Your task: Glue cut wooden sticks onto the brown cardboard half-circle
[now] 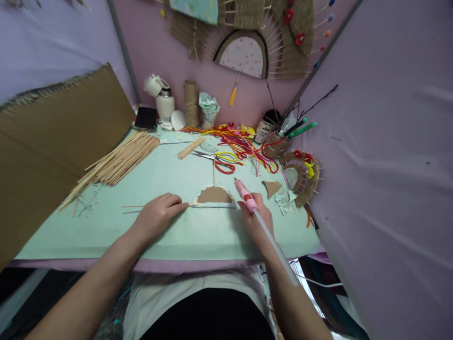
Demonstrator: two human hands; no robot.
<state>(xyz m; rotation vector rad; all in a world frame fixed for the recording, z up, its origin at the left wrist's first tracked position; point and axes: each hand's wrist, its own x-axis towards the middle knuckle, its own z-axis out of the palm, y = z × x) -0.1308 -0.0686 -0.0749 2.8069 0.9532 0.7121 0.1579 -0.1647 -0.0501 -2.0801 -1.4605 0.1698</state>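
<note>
A half-circle of brown cardboard (214,195), edged with pale cloth, lies flat at the middle of the table. One thin stick (214,172) runs straight away from its curved edge. My left hand (159,213) is closed on another thin wooden stick (132,206), held level, its right end against the half-circle's left corner. In my right hand (258,219) is a small pink glue gun (247,195) with a long translucent glue stick (276,246) trailing from its back. The nozzle points up and left, just right of the half-circle and apart from it.
Scissors (215,157) and a short stick bundle (191,148) lie beyond the half-circle. A big pile of sticks (116,160) is at left beside a large cardboard sheet (67,137). Coloured pipe cleaners (244,144), twine (191,101) and a decorated half-ring (311,179) stand around.
</note>
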